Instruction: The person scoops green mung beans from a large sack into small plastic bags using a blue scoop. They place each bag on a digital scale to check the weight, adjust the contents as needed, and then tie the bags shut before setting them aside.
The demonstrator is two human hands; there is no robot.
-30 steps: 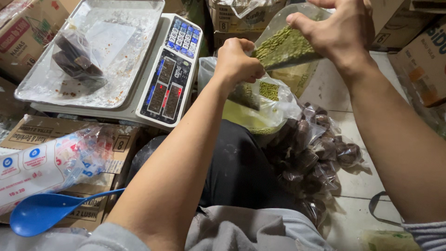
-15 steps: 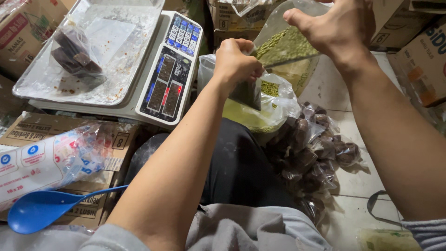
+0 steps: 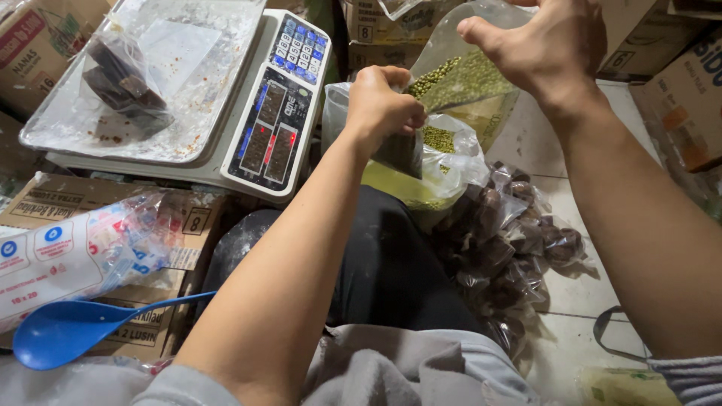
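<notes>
My right hand (image 3: 545, 49) holds up a small clear plastic bag of green mung beans (image 3: 466, 79), thumb stretched along its top. My left hand (image 3: 380, 105) is closed in a fist around a dark scoop (image 3: 400, 154) just left of that bag, above a larger open bag of the same green beans (image 3: 436, 169). The scoop's bowl is mostly hidden behind my fist and the bag.
A digital scale (image 3: 271, 120) at the left carries a plastic-lined tray (image 3: 195, 83) with a bag of dark brown blocks (image 3: 124, 86). Several bags of dark lumps (image 3: 511, 240) lie on the floor. A blue plastic spoon (image 3: 68, 331), a roll of plastic bags (image 3: 75, 252) and cardboard boxes (image 3: 677, 68) surround me.
The small bag has tilted and its beans have slid lower inside it. My right hand has shifted slightly up and right; my left fist stays at the big bag.
</notes>
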